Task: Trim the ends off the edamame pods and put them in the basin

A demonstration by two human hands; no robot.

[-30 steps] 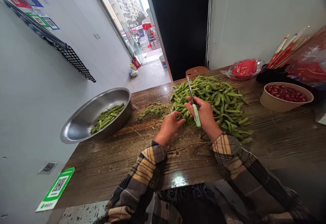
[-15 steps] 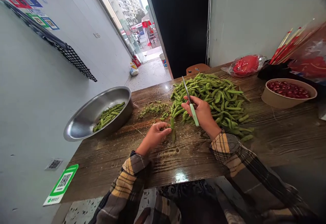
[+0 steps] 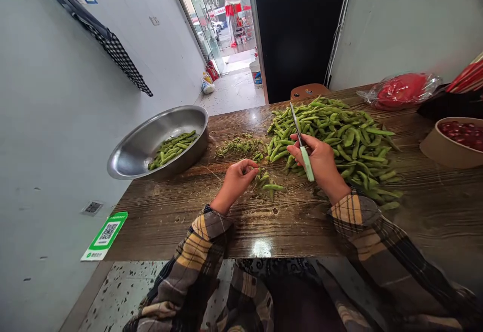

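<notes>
The right hand grips scissors (green handle); left hand touches pods.

green pods; mint-green scissors handle; silver bowl; yellow-brown plaid sleeves; dark brown table

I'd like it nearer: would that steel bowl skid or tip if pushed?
Probably skids easily: smooth steel bowl on glossy table. Likely light, holding few pods. It seems to overhang the table's edge, so pressing its rim might tip it.

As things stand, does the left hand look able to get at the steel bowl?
Probably yes: the left hand sits by loose pods, and only open tabletop lies between it and the steel bowl; the right hand holds the scissors.
</notes>
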